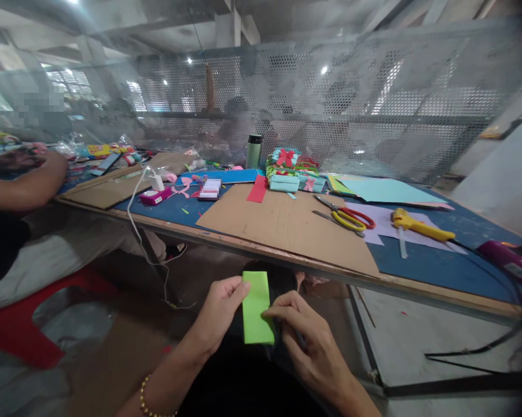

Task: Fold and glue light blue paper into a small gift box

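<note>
Between my hands, above my lap and in front of the table edge, is a bright green strip of paper, upright and rectangular, seemingly folded. My left hand pinches its upper left edge between thumb and fingers. On the right side, lower down, my right hand has its thumb and forefinger closed on the paper's edge. The other fingers of that hand are curled beneath. A gold bead bracelet circles my left wrist.
A cardboard sheet lies on the blue table, with scissors, a yellow glue gun, coloured paper, small paper boxes, a phone and a green bottle. A co-worker's arm rests at left, above a red stool.
</note>
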Tool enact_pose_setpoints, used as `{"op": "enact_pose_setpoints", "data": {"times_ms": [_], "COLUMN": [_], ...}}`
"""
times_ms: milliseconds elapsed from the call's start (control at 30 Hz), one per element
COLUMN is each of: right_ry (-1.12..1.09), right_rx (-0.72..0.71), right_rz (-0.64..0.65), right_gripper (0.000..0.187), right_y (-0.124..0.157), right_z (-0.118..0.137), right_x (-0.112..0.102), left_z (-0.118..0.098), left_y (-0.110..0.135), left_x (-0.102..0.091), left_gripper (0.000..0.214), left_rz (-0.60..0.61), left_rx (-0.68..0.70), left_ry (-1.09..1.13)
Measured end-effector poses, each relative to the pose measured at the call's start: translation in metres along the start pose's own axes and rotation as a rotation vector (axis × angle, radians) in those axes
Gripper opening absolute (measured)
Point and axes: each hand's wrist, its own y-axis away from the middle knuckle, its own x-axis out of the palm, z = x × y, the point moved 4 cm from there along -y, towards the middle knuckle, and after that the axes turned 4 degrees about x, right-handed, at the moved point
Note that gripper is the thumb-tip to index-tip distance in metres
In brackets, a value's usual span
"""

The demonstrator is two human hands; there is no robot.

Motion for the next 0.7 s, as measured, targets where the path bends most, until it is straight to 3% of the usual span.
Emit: {"op": "enact_pose_setpoints", "data": {"times_ms": [133,233,367,700], "right_ry": [0.102,0.285,0.416,0.492], "right_rx": [0.055,0.064,0.107,0.167], "right_rz": [-0.079,-0.087,-0.082,-0.092], "right_gripper": [0.018,0.017,0.022,0.026], "right_y": [-0.002,-0.002,-0.002,-0.005], "right_z": [-0.004,-0.007,-0.01,-0.011], "right_x": [0.005,0.015,0.024,0.029], "left_z": [0.0,0.001,0.005,0.005], "left_y": [0.001,0.003,0.003,0.001], "left_x": [-0.001,0.003,0.003,0.004], "left_gripper": [0.042,0.041,0.041,0.044], "left_rz": [-0.066,-0.088,-0.092,-0.071], "left_rx": [0.175,0.247,0.251,0.21], "left_ry": [-0.416,-0.574,-0.597,-0.486]}}
